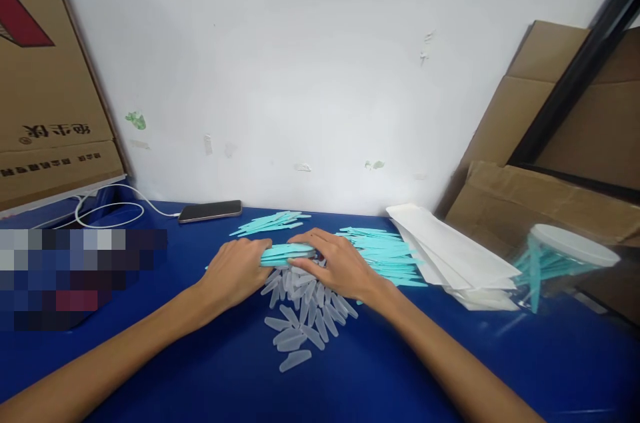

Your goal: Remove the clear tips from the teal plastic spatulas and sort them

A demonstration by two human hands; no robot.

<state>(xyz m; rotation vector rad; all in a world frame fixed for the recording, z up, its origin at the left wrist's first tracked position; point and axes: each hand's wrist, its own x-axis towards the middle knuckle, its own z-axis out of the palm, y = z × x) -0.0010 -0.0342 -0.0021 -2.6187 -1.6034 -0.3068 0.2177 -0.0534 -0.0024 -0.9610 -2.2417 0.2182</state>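
turquoise sticks [286,254] bridge both hands [239,271] [343,268], short of table's back edge [345,218].

Turquoise strips [287,254]: smooth matt plastic. Small pieces [294,336]: frosted translucent plastic. Table [380,370]: smooth, faintly glossy. Box [45,90]: matt cardboard.

The wall [320,76] is bright, the right corners look dim, the tub [575,244] is blurry, and blocky squares [75,276] hide one patch.
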